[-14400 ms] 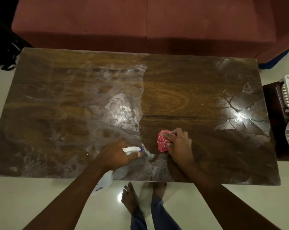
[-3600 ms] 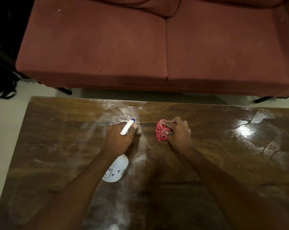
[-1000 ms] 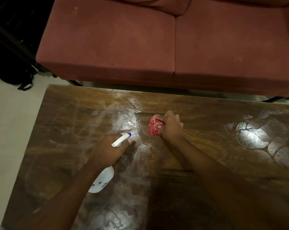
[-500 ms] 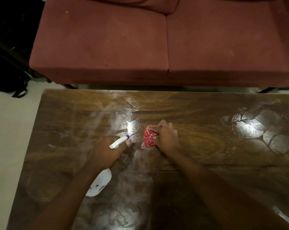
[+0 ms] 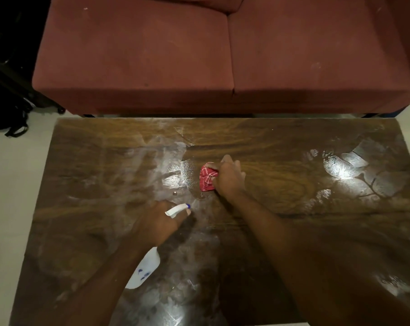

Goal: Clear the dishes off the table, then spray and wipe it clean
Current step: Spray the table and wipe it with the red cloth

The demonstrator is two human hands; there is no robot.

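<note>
No legible text anywhere, only small blurred blue marks on the white spray bottle [image 5: 147, 267]

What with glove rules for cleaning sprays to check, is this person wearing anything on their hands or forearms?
Nothing shows. The left hand and right hand have no gloves. The left forearm and right forearm are bare to the frame's edge, with no sleeves, watch or bracelets. No rings are visible, though the dim light could hide a thin one.
</note>
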